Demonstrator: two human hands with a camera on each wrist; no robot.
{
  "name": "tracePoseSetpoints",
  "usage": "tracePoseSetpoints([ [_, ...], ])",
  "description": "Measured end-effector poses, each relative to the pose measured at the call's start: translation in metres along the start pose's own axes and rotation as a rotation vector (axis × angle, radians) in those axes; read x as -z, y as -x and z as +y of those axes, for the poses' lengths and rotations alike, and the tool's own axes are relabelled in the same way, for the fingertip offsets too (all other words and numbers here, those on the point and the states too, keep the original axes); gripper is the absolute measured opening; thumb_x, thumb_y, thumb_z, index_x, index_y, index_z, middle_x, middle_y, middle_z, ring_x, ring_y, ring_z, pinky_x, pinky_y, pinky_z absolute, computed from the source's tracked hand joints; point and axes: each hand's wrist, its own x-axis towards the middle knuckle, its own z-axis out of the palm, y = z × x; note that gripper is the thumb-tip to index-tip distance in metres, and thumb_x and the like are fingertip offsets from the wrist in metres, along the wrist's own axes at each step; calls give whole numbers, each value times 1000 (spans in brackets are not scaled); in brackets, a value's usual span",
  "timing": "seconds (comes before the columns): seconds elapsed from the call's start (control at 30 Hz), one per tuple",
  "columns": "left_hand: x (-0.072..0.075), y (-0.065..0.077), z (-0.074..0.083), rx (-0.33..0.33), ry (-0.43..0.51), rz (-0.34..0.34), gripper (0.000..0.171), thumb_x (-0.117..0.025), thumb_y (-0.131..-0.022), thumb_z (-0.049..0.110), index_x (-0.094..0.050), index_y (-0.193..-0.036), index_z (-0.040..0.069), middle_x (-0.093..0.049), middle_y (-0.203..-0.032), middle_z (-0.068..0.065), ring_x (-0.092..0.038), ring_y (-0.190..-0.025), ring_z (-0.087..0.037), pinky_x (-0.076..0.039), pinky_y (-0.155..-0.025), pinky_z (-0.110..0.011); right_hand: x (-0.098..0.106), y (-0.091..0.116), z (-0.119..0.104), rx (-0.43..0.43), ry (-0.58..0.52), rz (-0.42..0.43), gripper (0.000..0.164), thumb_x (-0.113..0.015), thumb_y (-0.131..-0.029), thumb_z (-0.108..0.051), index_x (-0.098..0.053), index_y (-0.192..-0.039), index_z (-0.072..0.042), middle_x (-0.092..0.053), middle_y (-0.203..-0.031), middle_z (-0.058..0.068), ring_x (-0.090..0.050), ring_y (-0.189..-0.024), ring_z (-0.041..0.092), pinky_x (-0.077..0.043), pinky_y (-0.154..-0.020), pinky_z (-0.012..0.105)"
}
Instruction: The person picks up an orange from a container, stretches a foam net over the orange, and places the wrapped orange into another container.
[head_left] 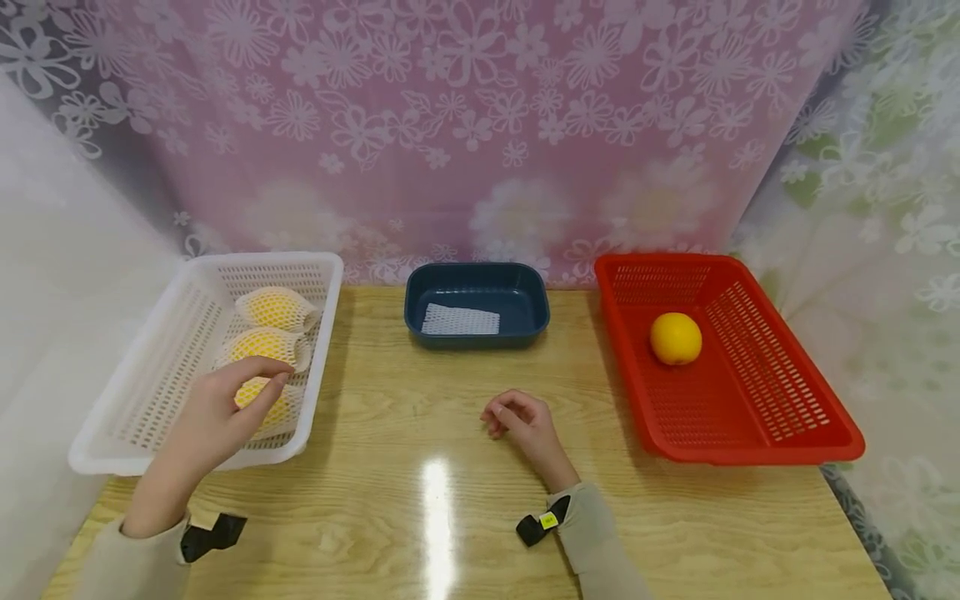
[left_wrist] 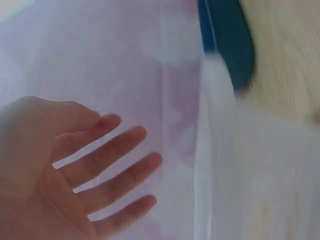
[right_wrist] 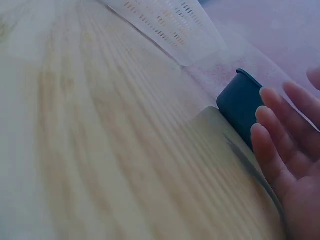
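Observation:
My left hand (head_left: 217,408) hovers over the near part of the white basket (head_left: 318,379), holding nothing. Its fingers are spread and gently bent in the left wrist view. Three yellow fruits in white foam nets line the basket's right side: a far one (head_left: 275,309), a middle one (head_left: 258,346) and a near one (head_left: 279,410), which the hand partly covers. Over the middle of the table, my right hand (head_left: 525,423) has loosely bent fingers and nothing in them. Beyond it stands a dark blue tray (head_left: 517,333) with a flat white foam net (head_left: 461,320) inside.
On the right is a red basket (head_left: 637,400) with one bare, round yellow fruit (head_left: 676,338) in it. The wooden table (head_left: 360,517) runs back to a pink flowered curtain (head_left: 450,167). Pale flowered cloth (head_left: 900,333) hangs at the right side.

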Motion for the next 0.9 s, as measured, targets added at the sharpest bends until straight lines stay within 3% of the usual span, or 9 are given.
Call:
tracePoseSetpoints([
  [0.1, -22, -2, 17, -57, 189, 26, 27, -66, -87, -11, -74, -103, 9, -74, -95, -3, -67, -88, -7, -47, -79, -13, -2, 0, -11, 18, 11, 20, 15, -57, -100, -5, -65, -94, 7, -68, -86, 22, -61, -67, 28, -56, -61, 34],
  [0.17, -39, -2, 29, -66, 330, -10, 27, -64, -89, -12, -73, -103, 9, -74, -95, -1, -68, -88, -10, -51, -78, -17, -3, 0, -27, 36, 45, 21, 14, -57, -100, -3, -66, -96, 7, -69, -87, 20, -60, -68, 31, -56, -62, 34],
  [0.3, -76, -1, 48, -41, 604, -162, 24, -57, -94, -10, -71, -103, 8, -73, -95, -3, -69, -88, -16, -55, -78, -28, -3, 5, -73, 46, 179, -34, 11, -58, -98, -1, -66, -99, 5, -70, -89, 17, -62, -72, 32, -56, -67, 31],
  [0.4, -102, 1, 59, 9, 786, -288, 17, -55, -98, -5, -69, -103, 3, -72, -94, -8, -69, -88, -20, -56, -78, -35, 5, 10, -112, 65, 288, -86, 10, -58, -97, 2, -67, -99, 3, -70, -89, 13, -64, -75, 24, -56, -69, 29],
  [0.57, -138, 6, 79, 110, 1097, -429, 17, -52, -102, 2, -63, -105, -11, -70, -94, -18, -69, -88, -22, -57, -79, -45, 41, 14, -167, 122, 401, -112, 15, -57, -95, 7, -69, -100, -1, -70, -89, 10, -64, -76, 20, -56, -70, 27],
  [0.73, -169, 13, 96, 204, 1331, -480, 30, -47, -105, 9, -53, -113, -19, -70, -98, -11, -69, -86, -20, -57, -77, -45, 83, 6, -200, 50, 540, -6, 11, -58, -98, -1, -68, -102, 3, -70, -89, 10, -64, -76, 18, -55, -69, 24],
  [0.9, -192, 22, 111, 309, 1521, -549, 37, -37, -108, 15, -44, -140, -2, -63, -124, -12, -65, -104, -24, -53, -87, -38, 131, -15, -210, -143, 736, 137, 25, -60, -101, -25, -68, -108, -2, -71, -92, 2, -63, -81, 15, -53, -67, 22],
])
